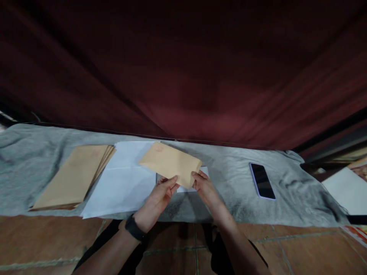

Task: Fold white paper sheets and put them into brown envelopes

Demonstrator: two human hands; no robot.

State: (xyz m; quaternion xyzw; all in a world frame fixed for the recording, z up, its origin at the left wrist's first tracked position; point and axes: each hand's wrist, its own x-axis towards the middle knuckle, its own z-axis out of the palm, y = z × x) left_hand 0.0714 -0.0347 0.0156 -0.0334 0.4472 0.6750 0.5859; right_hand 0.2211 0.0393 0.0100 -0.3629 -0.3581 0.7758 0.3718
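Observation:
A small tan envelope [172, 160] is held tilted above the grey cloth, its far left end reaching over white paper. My left hand [163, 191] pinches its near edge, thumb on top. At its right end my right hand [202, 183] grips the corner. Partly hidden under the envelope and my hands lies a small white sheet [205, 172]. Left of my hands are large white sheets of paper [123, 183]. Beyond them rests a stack of big brown envelopes [71, 175], slightly fanned along its right side.
A phone [262, 181] in a lilac case lies on the grey cloth [232, 175] at the right. Behind the surface hangs a dark red curtain [183, 76]. A white flat item [346, 191] shows at the far right. Tiled floor [172, 256] lies below.

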